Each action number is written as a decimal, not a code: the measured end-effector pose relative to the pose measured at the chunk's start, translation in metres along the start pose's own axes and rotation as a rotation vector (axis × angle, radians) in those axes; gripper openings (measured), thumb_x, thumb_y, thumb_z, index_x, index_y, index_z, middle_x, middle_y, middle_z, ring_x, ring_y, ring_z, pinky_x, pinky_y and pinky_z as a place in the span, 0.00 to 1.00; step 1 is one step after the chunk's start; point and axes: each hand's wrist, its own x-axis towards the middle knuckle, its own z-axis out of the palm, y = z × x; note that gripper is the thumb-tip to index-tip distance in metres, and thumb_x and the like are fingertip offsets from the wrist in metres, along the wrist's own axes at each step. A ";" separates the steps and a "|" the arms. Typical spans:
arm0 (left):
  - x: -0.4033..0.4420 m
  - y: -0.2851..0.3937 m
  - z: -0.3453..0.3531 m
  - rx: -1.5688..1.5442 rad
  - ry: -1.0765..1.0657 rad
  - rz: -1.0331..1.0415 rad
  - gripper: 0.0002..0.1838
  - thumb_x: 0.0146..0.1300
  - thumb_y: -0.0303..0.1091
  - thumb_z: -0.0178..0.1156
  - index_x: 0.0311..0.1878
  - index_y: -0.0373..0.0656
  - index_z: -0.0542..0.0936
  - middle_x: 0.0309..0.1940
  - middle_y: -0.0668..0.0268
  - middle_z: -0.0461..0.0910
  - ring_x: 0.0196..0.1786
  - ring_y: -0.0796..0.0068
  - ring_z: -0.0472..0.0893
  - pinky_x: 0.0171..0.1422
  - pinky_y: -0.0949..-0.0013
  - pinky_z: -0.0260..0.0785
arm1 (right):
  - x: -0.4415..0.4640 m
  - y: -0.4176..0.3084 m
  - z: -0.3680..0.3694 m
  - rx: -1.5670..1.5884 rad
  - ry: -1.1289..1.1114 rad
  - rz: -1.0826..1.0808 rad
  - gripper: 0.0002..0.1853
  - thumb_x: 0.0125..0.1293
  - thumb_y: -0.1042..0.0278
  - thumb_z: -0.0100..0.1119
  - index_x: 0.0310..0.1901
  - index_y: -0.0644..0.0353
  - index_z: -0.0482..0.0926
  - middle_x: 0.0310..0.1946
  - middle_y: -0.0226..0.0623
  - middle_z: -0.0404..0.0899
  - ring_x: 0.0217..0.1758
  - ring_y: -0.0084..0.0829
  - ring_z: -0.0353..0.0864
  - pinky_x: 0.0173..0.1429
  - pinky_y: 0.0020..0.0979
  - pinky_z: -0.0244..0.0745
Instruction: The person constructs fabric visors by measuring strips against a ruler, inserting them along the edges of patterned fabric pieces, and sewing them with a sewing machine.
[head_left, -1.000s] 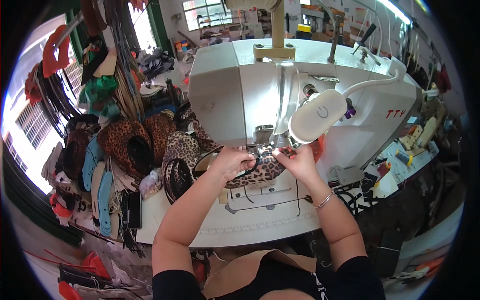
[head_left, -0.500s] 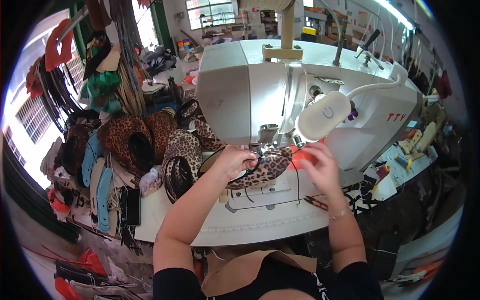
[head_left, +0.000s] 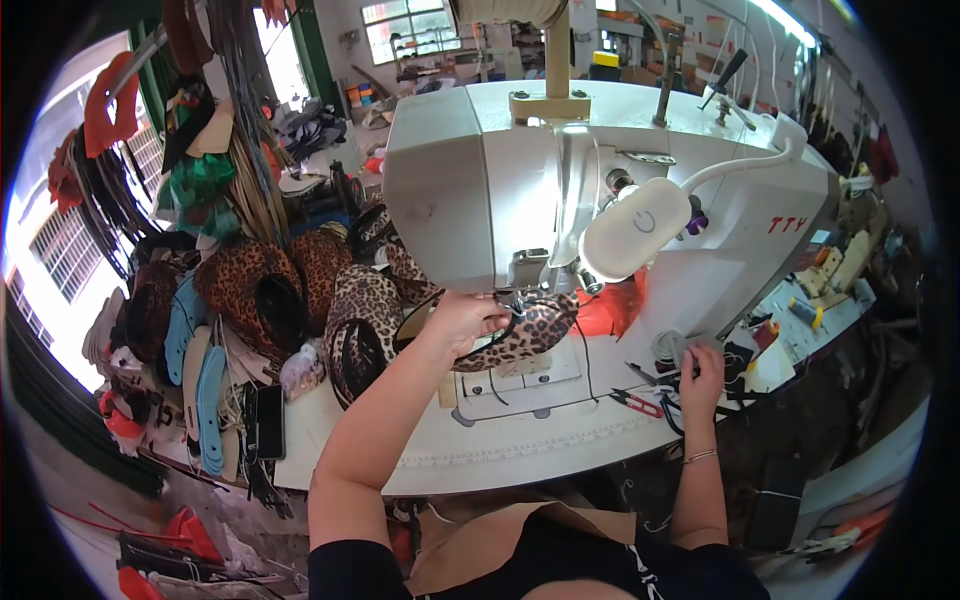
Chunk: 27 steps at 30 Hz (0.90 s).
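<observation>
Leopard-print fabric (head_left: 530,338) lies under the needle area of a white sewing machine (head_left: 440,190). My left hand (head_left: 468,323) has its fingers closed on the fabric's dark-trimmed edge, left of the presser foot. Over at the right side of the table, my right hand (head_left: 703,372) rests among black straps and a grey coil, its fingers curled downward; what lies beneath them is hidden. Red-handled snips (head_left: 636,403) lie just left of that hand. A white lamp (head_left: 636,230) hangs over the needle area.
More leopard-print pieces (head_left: 250,285) are piled at the left, beside blue strips (head_left: 210,400) and a black phone-like object (head_left: 265,420). Red material (head_left: 612,308) sits behind the fabric. A yellow-and-blue spool-like item (head_left: 805,312) stands at the far right.
My right hand has let go of the fabric and moved right and toward me, to the straps. My left hand stays on the fabric. The snips have come into view.
</observation>
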 end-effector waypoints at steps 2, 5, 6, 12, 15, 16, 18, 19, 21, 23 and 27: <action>-0.002 -0.002 0.002 0.013 0.037 0.022 0.17 0.57 0.13 0.56 0.48 0.41 0.72 0.36 0.67 0.72 0.34 0.73 0.79 0.35 0.72 0.79 | -0.001 -0.001 -0.001 -0.002 -0.007 -0.008 0.09 0.61 0.70 0.62 0.39 0.66 0.81 0.43 0.47 0.79 0.49 0.48 0.77 0.56 0.41 0.71; -0.008 0.000 0.005 0.013 0.037 0.054 0.16 0.58 0.13 0.55 0.47 0.41 0.71 0.37 0.68 0.71 0.34 0.73 0.80 0.34 0.73 0.79 | 0.003 -0.002 -0.004 0.017 -0.013 -0.011 0.09 0.61 0.70 0.62 0.39 0.66 0.81 0.43 0.46 0.79 0.50 0.47 0.77 0.57 0.41 0.70; -0.009 -0.001 0.006 0.005 0.039 0.061 0.16 0.58 0.13 0.55 0.47 0.41 0.71 0.36 0.68 0.71 0.34 0.73 0.79 0.34 0.73 0.79 | 0.005 -0.002 -0.006 0.024 -0.009 -0.016 0.08 0.61 0.70 0.62 0.39 0.66 0.81 0.43 0.46 0.79 0.50 0.47 0.77 0.57 0.41 0.70; -0.003 -0.001 0.004 -0.015 0.026 0.020 0.15 0.58 0.13 0.55 0.46 0.41 0.71 0.35 0.69 0.70 0.35 0.73 0.80 0.35 0.73 0.80 | 0.002 0.002 -0.008 0.051 -0.009 -0.022 0.07 0.61 0.72 0.61 0.38 0.66 0.80 0.43 0.47 0.79 0.50 0.48 0.77 0.56 0.41 0.71; -0.004 0.003 0.003 0.016 0.019 -0.001 0.15 0.59 0.14 0.56 0.46 0.40 0.70 0.35 0.69 0.70 0.38 0.72 0.81 0.37 0.74 0.81 | -0.003 0.004 -0.003 0.045 0.009 -0.046 0.06 0.61 0.73 0.60 0.39 0.65 0.80 0.43 0.47 0.79 0.50 0.49 0.77 0.57 0.42 0.71; -0.004 0.002 0.002 0.030 0.025 0.005 0.14 0.59 0.14 0.56 0.45 0.41 0.70 0.35 0.69 0.70 0.38 0.72 0.81 0.38 0.74 0.81 | -0.004 0.003 -0.004 0.041 0.014 -0.059 0.06 0.61 0.73 0.60 0.39 0.65 0.80 0.43 0.47 0.79 0.50 0.49 0.77 0.57 0.42 0.71; -0.005 0.002 0.001 0.049 0.021 0.010 0.14 0.58 0.14 0.56 0.44 0.41 0.69 0.34 0.69 0.70 0.38 0.72 0.81 0.38 0.74 0.81 | -0.004 0.002 -0.004 0.032 0.017 -0.066 0.06 0.62 0.74 0.60 0.40 0.65 0.80 0.43 0.47 0.79 0.51 0.49 0.77 0.57 0.43 0.71; -0.006 0.003 0.001 0.053 0.009 0.009 0.14 0.58 0.14 0.57 0.43 0.41 0.69 0.34 0.69 0.69 0.38 0.72 0.81 0.38 0.74 0.81 | -0.004 0.002 -0.004 0.028 0.018 -0.070 0.06 0.62 0.74 0.59 0.40 0.65 0.80 0.43 0.47 0.79 0.51 0.49 0.77 0.57 0.43 0.71; -0.008 0.003 0.002 0.058 0.000 0.012 0.14 0.58 0.13 0.57 0.42 0.41 0.69 0.34 0.70 0.69 0.37 0.72 0.81 0.38 0.73 0.81 | -0.005 0.002 -0.004 0.036 0.022 -0.077 0.06 0.62 0.74 0.59 0.40 0.65 0.80 0.43 0.47 0.79 0.51 0.49 0.77 0.58 0.43 0.71; -0.009 0.002 0.003 0.056 0.005 0.024 0.14 0.57 0.13 0.57 0.41 0.42 0.68 0.34 0.69 0.69 0.36 0.72 0.81 0.37 0.73 0.81 | -0.005 0.004 -0.004 0.034 0.025 -0.080 0.06 0.62 0.74 0.59 0.40 0.65 0.80 0.43 0.46 0.79 0.51 0.49 0.76 0.58 0.43 0.70; -0.005 -0.002 -0.002 0.053 -0.016 0.036 0.16 0.56 0.13 0.58 0.42 0.42 0.68 0.34 0.69 0.69 0.35 0.72 0.82 0.36 0.73 0.82 | -0.008 0.005 -0.001 0.028 0.031 -0.074 0.06 0.62 0.74 0.59 0.40 0.64 0.80 0.43 0.46 0.79 0.52 0.50 0.76 0.58 0.43 0.70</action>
